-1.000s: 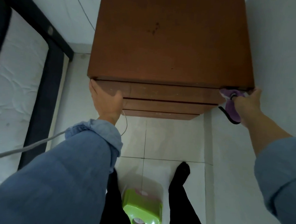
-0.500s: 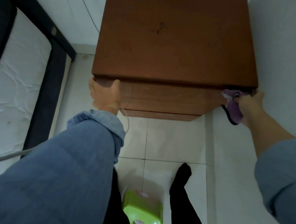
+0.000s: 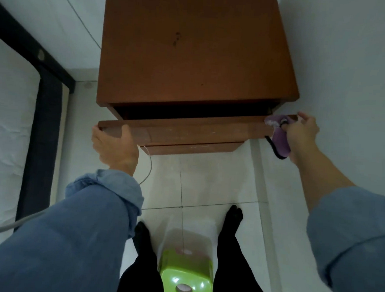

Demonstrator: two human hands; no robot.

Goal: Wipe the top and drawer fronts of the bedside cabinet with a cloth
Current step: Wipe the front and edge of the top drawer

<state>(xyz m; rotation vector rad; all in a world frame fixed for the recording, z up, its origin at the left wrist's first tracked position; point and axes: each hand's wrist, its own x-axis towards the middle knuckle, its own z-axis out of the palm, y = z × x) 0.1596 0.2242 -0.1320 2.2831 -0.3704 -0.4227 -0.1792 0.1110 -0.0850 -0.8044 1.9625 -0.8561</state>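
Purple cloth (image 3: 280, 137) bunched in right hand (image 3: 300, 136); drawer (image 3: 188, 129) interior dark.

A: Concealed items near the left hand (image 3: 114, 148)?
B: Its fingers go under the top drawer front (image 3: 188, 132); fingertips hidden. Drawer interior above it is black, contents indiscernible.
A: Right hand (image 3: 300, 134)?
B: Its palm covers part of the purple cloth (image 3: 280, 137). The cabinet (image 3: 193, 44) beyond both hands is cut off by the top edge.
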